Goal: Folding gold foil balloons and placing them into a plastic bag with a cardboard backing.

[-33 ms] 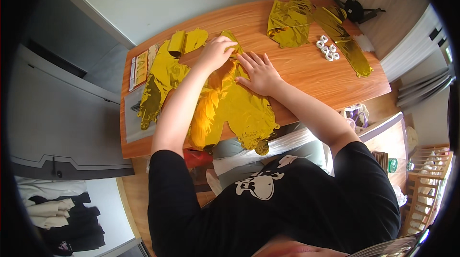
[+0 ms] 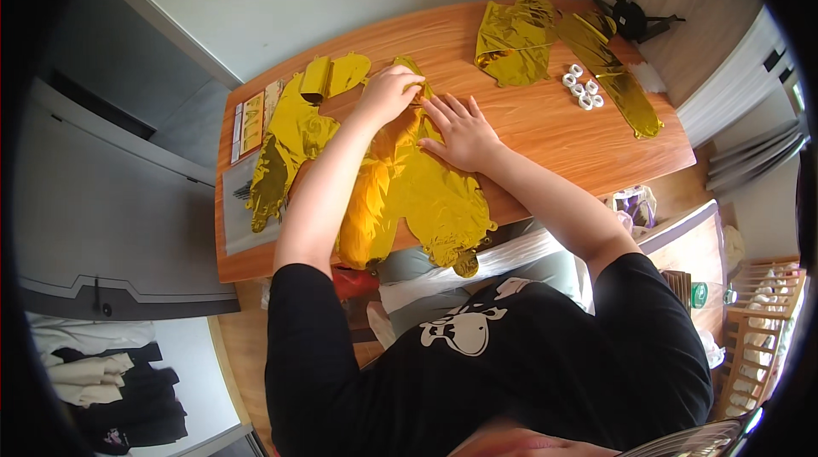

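Grip L (image 2: 389, 96) curled over upper part of gold foil (image 2: 439, 197) — pinching or not, can't tell; grip R (image 2: 465, 137) flat, fingers spread, at foil's rt edge. Foil's on surface (image 2: 579, 150) — white rings (image 2: 584, 89) well to its rt.

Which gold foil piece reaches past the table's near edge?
The middle piece, nearest the left hand and right hand, does; the left foil and far-right foil lie within the tabletop.
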The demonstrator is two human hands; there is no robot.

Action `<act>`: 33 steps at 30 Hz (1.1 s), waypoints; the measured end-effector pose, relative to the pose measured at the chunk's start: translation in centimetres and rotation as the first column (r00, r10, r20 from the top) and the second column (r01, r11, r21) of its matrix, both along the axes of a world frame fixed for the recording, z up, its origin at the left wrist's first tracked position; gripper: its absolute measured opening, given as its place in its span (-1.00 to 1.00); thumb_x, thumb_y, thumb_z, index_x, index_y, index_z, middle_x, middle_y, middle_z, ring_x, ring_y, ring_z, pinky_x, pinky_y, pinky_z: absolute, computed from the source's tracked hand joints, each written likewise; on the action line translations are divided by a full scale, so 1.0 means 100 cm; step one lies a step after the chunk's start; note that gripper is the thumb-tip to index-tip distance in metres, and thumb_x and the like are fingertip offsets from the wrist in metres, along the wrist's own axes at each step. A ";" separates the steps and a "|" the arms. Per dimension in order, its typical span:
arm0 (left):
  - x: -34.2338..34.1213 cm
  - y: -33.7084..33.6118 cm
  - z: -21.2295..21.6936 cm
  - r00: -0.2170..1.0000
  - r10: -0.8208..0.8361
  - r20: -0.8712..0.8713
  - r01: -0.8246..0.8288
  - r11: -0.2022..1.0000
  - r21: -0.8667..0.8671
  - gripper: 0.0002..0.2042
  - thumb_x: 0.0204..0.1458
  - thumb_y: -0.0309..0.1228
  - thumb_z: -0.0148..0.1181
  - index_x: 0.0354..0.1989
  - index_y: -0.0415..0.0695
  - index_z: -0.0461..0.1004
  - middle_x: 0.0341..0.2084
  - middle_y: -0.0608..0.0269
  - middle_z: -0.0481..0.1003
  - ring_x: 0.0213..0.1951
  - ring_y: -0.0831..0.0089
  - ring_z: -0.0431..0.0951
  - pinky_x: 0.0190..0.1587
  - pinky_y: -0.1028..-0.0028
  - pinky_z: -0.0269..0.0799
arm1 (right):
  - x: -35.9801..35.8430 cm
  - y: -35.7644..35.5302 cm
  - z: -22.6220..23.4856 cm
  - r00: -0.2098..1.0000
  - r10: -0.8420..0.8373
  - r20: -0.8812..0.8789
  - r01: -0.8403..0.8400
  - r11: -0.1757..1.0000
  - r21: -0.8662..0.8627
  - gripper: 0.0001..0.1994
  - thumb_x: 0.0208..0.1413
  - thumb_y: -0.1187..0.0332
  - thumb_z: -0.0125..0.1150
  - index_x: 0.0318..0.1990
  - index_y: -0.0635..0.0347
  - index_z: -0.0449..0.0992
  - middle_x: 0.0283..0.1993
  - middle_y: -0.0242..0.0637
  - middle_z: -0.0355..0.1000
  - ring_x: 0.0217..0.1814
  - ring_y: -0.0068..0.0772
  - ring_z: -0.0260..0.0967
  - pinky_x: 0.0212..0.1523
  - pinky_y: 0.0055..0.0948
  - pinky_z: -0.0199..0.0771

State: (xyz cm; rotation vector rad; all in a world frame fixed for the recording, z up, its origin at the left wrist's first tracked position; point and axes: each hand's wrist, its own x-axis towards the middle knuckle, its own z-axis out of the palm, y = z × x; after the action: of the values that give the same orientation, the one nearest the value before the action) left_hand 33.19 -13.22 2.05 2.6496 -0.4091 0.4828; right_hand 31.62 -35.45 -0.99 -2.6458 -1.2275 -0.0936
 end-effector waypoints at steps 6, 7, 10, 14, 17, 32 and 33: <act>0.024 -0.001 -0.018 0.999 0.023 -0.037 -0.027 0.995 -0.095 -0.81 0.16 -0.34 0.26 -0.17 -0.14 0.70 -0.18 0.10 0.65 -0.10 0.10 0.63 -0.04 0.24 0.54 | -0.002 0.000 -0.002 1.000 0.001 0.014 -0.001 1.000 -0.005 -0.16 0.36 -0.29 -0.19 0.59 0.06 -0.09 0.64 -0.16 -0.04 0.69 -0.06 -0.21 0.61 0.14 -0.31; 0.024 -0.001 -0.020 0.998 0.041 -0.041 -0.045 0.993 -0.109 -0.81 0.15 -0.33 0.28 -0.18 -0.14 0.70 -0.19 0.10 0.65 -0.12 0.11 0.64 -0.06 0.24 0.55 | -0.002 0.001 -0.002 1.000 0.000 0.015 0.001 1.000 -0.009 -0.16 0.36 -0.29 -0.19 0.59 0.06 -0.10 0.64 -0.16 -0.05 0.69 -0.06 -0.21 0.61 0.15 -0.31; 0.025 -0.017 -0.014 0.992 0.085 -0.091 -0.096 0.988 -0.121 -0.80 0.12 -0.28 0.34 -0.22 -0.14 0.71 -0.23 0.11 0.65 -0.15 0.11 0.64 -0.09 0.25 0.55 | 0.001 -0.005 -0.002 1.000 -0.016 0.008 0.016 1.000 -0.011 -0.16 0.36 -0.29 -0.20 0.60 0.03 -0.14 0.64 -0.16 -0.06 0.69 -0.06 -0.21 0.61 0.16 -0.32; 0.020 -0.017 -0.027 0.992 0.110 0.058 -0.109 0.994 -0.019 -0.80 0.08 -0.31 0.40 -0.20 -0.15 0.71 -0.26 0.14 0.66 -0.17 0.16 0.66 -0.11 0.29 0.57 | -0.001 -0.003 -0.001 1.000 -0.003 0.009 0.003 1.000 -0.019 -0.15 0.36 -0.30 -0.21 0.61 0.00 -0.17 0.64 -0.15 -0.07 0.69 -0.06 -0.20 0.61 0.17 -0.32; 0.020 -0.014 -0.037 0.984 0.082 0.157 -0.079 0.997 -0.024 -0.82 0.09 -0.27 0.36 -0.27 -0.11 0.72 -0.29 0.14 0.66 -0.20 0.11 0.63 -0.08 0.23 0.55 | -0.002 -0.002 -0.004 1.000 -0.002 0.006 0.002 1.000 -0.017 -0.15 0.35 -0.31 -0.20 0.61 -0.03 -0.17 0.64 -0.12 -0.08 0.68 -0.05 -0.19 0.61 0.18 -0.30; 0.001 -0.035 -0.013 0.937 0.004 0.350 0.066 0.980 -0.187 -0.71 0.31 -0.45 0.05 0.14 -0.22 0.52 0.12 -0.06 0.54 0.15 0.04 0.54 0.21 0.23 0.39 | 0.001 0.002 -0.005 0.999 -0.012 0.038 0.014 0.999 -0.051 -0.16 0.34 -0.35 -0.28 0.59 -0.02 -0.08 0.64 -0.06 -0.07 0.70 -0.05 -0.23 0.61 0.16 -0.31; -0.014 -0.052 -0.005 0.923 -0.073 0.378 0.174 0.955 -0.239 -0.78 0.26 -0.40 0.13 -0.02 -0.11 0.63 0.08 0.05 0.57 0.12 0.07 0.54 0.21 0.18 0.38 | 0.003 -0.002 -0.005 1.000 -0.022 0.016 0.023 0.996 -0.089 -0.17 0.35 -0.33 -0.26 0.59 -0.02 -0.07 0.65 -0.07 -0.10 0.70 -0.05 -0.25 0.61 0.17 -0.32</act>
State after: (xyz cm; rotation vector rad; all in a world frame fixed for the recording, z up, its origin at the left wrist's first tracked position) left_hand 31.75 -18.39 1.55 2.2527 -0.5752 0.9279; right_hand 31.94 -35.65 -1.44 -2.7400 -1.2344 -0.0647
